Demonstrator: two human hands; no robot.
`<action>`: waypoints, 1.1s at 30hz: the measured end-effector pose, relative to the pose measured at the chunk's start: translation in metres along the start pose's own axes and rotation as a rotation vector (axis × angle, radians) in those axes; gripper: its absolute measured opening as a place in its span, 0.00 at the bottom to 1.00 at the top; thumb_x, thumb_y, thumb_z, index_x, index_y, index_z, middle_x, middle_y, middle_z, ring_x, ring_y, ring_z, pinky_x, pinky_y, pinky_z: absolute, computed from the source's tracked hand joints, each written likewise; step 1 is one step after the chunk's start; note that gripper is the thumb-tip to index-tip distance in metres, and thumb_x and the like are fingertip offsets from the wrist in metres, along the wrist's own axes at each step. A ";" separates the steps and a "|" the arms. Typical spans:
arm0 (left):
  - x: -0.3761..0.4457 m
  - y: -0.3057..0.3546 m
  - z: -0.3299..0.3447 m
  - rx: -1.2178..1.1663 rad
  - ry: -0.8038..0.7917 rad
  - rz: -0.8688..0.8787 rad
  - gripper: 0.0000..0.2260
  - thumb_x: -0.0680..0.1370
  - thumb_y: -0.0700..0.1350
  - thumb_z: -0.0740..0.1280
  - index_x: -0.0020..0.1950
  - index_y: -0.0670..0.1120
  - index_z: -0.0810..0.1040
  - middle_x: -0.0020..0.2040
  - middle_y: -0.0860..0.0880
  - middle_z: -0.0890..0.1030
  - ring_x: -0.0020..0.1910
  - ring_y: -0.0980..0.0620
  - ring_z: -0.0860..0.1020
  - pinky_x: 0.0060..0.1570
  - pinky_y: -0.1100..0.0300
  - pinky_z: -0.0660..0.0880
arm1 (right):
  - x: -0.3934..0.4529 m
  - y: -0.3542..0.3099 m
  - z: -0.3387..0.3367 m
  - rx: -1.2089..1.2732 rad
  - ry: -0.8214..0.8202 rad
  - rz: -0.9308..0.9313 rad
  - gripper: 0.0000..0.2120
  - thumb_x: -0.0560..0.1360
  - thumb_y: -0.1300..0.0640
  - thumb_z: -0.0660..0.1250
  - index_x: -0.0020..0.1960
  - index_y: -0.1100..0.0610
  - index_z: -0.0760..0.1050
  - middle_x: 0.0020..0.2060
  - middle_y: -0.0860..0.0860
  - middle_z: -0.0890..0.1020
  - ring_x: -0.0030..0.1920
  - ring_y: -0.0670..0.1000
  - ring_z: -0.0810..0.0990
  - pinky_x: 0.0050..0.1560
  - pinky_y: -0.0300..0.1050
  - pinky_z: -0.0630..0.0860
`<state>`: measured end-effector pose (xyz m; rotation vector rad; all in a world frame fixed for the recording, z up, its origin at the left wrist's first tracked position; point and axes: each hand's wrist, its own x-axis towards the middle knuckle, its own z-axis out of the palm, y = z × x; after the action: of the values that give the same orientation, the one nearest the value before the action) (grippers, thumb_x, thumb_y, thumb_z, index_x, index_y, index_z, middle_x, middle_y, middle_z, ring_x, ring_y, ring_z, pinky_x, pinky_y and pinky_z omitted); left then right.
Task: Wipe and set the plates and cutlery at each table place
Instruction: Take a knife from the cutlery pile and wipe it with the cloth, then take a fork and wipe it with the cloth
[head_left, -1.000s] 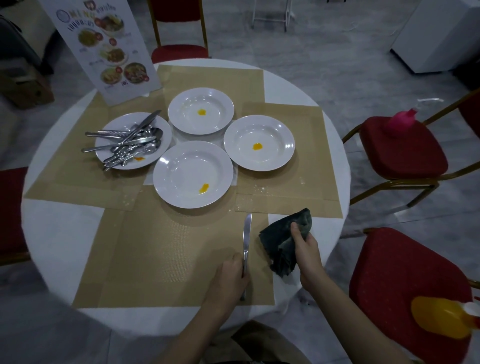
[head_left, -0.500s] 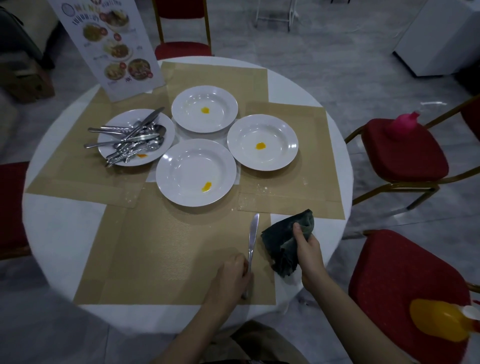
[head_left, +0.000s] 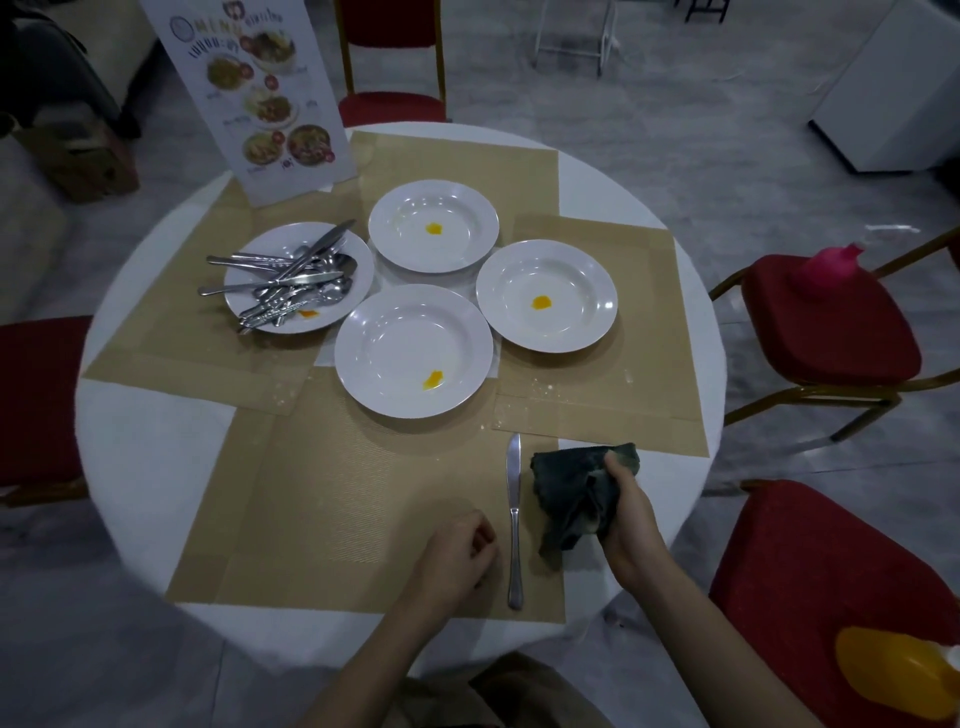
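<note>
A table knife (head_left: 514, 519) lies lengthwise on the near tan placemat (head_left: 337, 519), blade pointing away from me. My left hand (head_left: 457, 558) rests just left of its handle with fingers loosely curled, holding nothing. My right hand (head_left: 626, 519) grips a dark crumpled cloth (head_left: 574, 493) just right of the knife. Three white plates with yellow smears stand in the middle: near (head_left: 363, 358), far (head_left: 395, 228) and right (head_left: 587, 296). A fourth plate (head_left: 249, 280) on the left carries a pile of cutlery (head_left: 291, 283).
Round white table (head_left: 145, 467) with several tan placemats. A standing menu card (head_left: 260, 93) is at the back left. Red chairs surround the table; one at right holds a pink bottle (head_left: 828, 265), one at near right a yellow bottle (head_left: 893, 670).
My left hand has let go of the knife and drawn slightly left; the knife now lies straight on the mat. The right hand keeps its hold on the cloth.
</note>
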<state>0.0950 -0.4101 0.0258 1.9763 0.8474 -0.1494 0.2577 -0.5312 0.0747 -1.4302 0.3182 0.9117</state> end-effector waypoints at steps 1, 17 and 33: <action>-0.001 -0.002 -0.006 -0.019 0.002 -0.005 0.01 0.78 0.44 0.65 0.47 0.49 0.76 0.41 0.51 0.80 0.37 0.55 0.80 0.39 0.58 0.80 | -0.001 -0.002 0.002 0.026 -0.022 0.005 0.13 0.82 0.49 0.58 0.56 0.55 0.77 0.55 0.55 0.82 0.57 0.54 0.79 0.58 0.50 0.75; 0.001 -0.043 -0.111 -0.321 0.215 -0.155 0.08 0.79 0.40 0.63 0.41 0.47 0.77 0.35 0.46 0.82 0.32 0.52 0.79 0.33 0.53 0.77 | 0.001 0.000 0.114 -0.049 -0.204 0.070 0.16 0.82 0.47 0.57 0.60 0.55 0.76 0.52 0.53 0.83 0.53 0.54 0.81 0.47 0.48 0.78; 0.113 -0.089 -0.283 0.047 0.467 0.014 0.03 0.77 0.42 0.62 0.45 0.46 0.75 0.43 0.50 0.77 0.41 0.53 0.75 0.41 0.54 0.74 | 0.041 0.000 0.285 -0.305 -0.247 -0.048 0.14 0.82 0.46 0.55 0.63 0.47 0.74 0.56 0.49 0.81 0.55 0.50 0.79 0.49 0.48 0.77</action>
<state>0.0599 -0.0968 0.0673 2.0945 1.1310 0.3160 0.1918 -0.2513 0.0943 -1.5733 -0.0429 1.1190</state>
